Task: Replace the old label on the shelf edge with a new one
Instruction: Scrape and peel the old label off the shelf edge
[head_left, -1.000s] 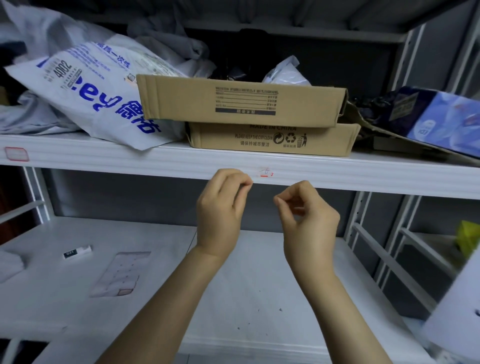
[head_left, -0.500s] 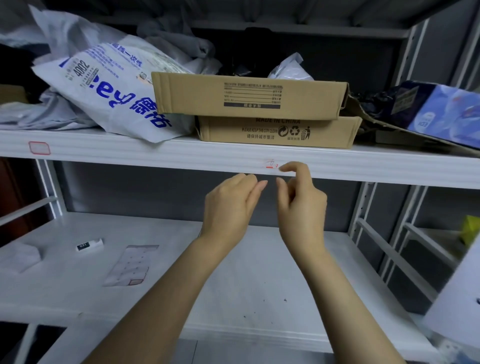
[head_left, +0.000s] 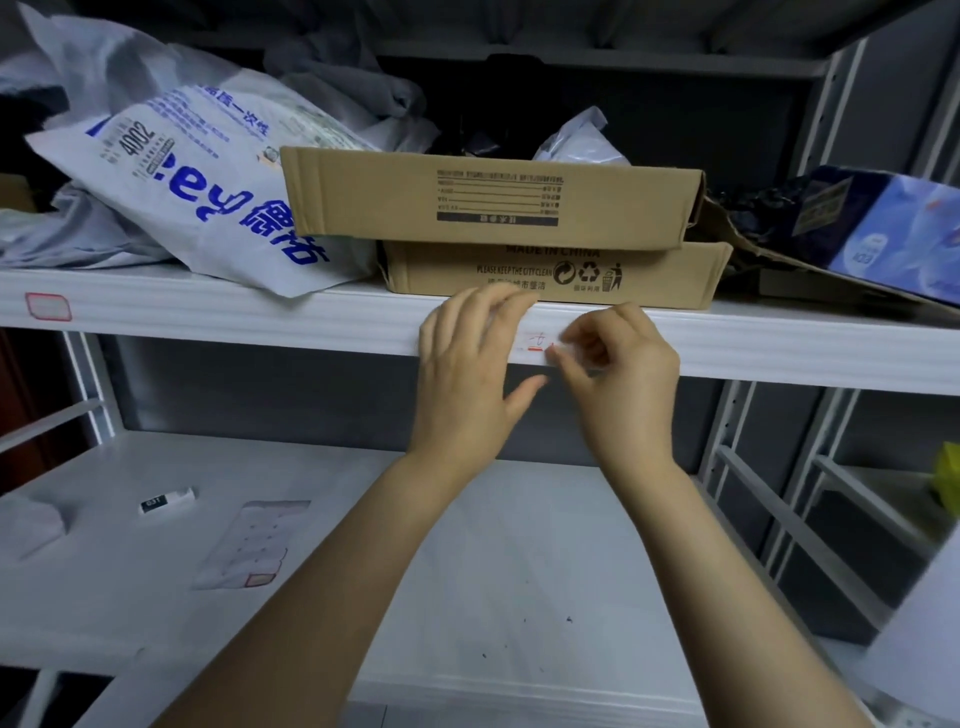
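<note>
A small torn label (head_left: 536, 344) with red marks sticks on the white shelf edge (head_left: 260, 322), between my two hands. My left hand (head_left: 467, 374) lies flat against the edge just left of the label, fingers spread upward. My right hand (head_left: 618, 379) is curled, its fingertips pinched at the label's right end. A red-bordered label (head_left: 48, 306) sits on the same edge at far left. A label sheet (head_left: 249, 543) lies on the lower shelf.
Two stacked cardboard boxes (head_left: 493, 208) stand on the upper shelf right above my hands, with a white printed bag (head_left: 197, 182) to their left and a blue package (head_left: 883, 234) to the right. A small black-and-white item (head_left: 166, 501) lies on the lower shelf (head_left: 467, 571).
Both hands have risen from below the shelf edge up to it. The left hand opened flat against the edge; the right hand's fingertips closed on the label's right end.
</note>
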